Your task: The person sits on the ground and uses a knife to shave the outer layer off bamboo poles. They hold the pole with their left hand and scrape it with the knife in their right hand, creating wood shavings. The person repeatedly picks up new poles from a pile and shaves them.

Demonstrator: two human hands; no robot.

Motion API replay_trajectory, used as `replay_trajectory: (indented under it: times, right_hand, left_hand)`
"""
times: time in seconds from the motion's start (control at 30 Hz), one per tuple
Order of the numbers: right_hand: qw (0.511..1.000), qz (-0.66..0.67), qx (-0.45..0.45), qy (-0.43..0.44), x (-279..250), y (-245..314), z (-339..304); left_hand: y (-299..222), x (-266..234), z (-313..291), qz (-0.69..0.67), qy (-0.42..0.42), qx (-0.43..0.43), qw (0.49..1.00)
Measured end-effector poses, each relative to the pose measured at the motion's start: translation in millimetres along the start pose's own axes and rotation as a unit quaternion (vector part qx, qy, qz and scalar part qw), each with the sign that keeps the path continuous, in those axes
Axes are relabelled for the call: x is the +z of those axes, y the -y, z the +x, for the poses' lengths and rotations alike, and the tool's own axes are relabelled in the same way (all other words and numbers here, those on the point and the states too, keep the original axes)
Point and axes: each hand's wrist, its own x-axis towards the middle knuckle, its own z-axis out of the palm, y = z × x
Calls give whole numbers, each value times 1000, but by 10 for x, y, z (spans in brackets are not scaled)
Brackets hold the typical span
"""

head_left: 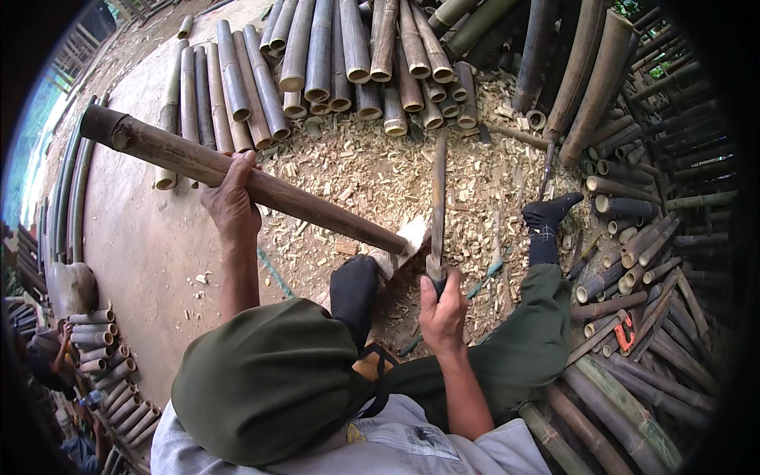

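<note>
My left hand [233, 196] is closed around a long brown bamboo pole [324, 207], which slants from the upper left down to the middle. The pole's lower end meets a bright pale patch of wood [412, 235]; whether this is its cut end or a block under it, I cannot tell. In my right hand [443, 310] is a machete [438, 186], gripped by its dark handle. Its long blade points away from me, just right of the pole's lower end, with a gap between them. My black-socked left foot [354, 289] rests beside that end.
Pale wood chips [340, 170] cover the ground ahead. Rows of cut bamboo [356, 47] lie at the far side. More bamboo is piled at the right, near an orange-handled tool [625, 332]. My right foot [548, 218] is stretched out there. Other people [49, 352] are at the left edge.
</note>
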Motion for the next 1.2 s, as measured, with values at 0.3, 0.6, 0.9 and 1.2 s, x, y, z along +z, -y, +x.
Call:
replay_trajectory:
  times: [0.3, 0.6, 0.9, 1.2]
  right_hand:
    - [986, -98, 56, 123, 51, 87, 248]
    - [951, -229, 147, 143, 400, -1104, -32]
    - [1000, 16, -27, -4, 47, 150, 112]
    - [971, -152, 128, 132, -10, 236, 257]
  left_hand:
    - [-64, 13, 18, 36, 18, 31, 999]
    - [-74, 153, 7, 37, 20, 18, 999]
    - [-138, 45, 31, -54, 142, -29, 988]
    - [-164, 57, -43, -67, 162, -42, 984]
